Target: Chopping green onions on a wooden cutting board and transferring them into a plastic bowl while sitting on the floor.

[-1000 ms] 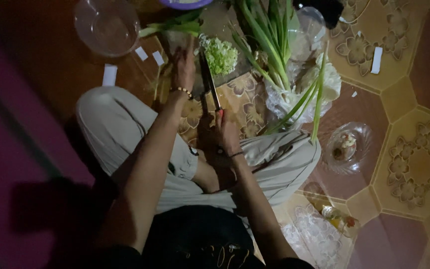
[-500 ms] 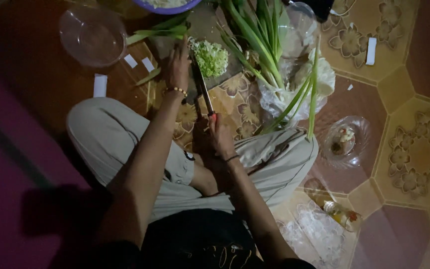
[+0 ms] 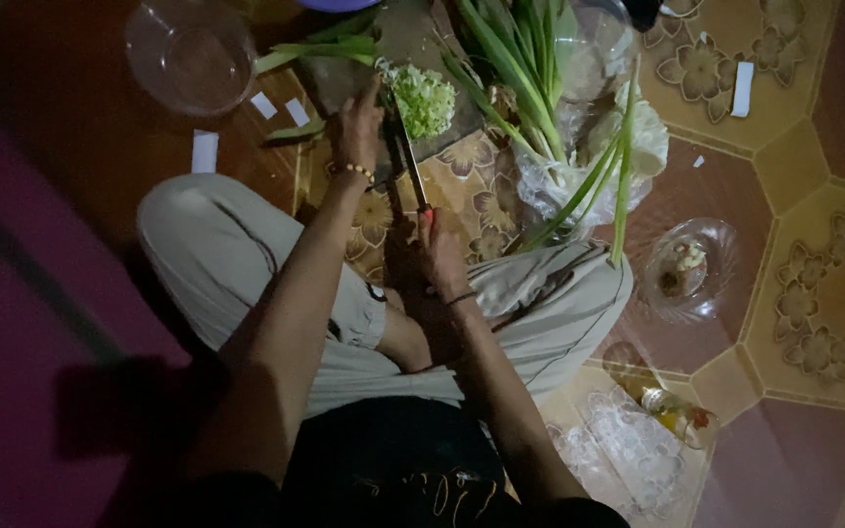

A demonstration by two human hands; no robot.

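Upper left: clear bowl (image 3: pixel 190 51) on the floor. Top centre: left hand (image 3: pixel 357 125), grip pressed on green stalks (image 3: pixel 320 51) over a dark board (image 3: pixel 405 39); chopped greens (image 3: pixel 424 98) beside. Centre: right hand (image 3: pixel 439 252), grip clenched around knife (image 3: pixel 409 166). Right: small glass dish (image 3: pixel 689 270).

Just one head cam here, looking steeply down at the lap and tiled floor (image 3: pixel 794 293), fairly close, facing forward toward 12 o'clock where the cutting board (image 3: pixel 413 39) is sitting.
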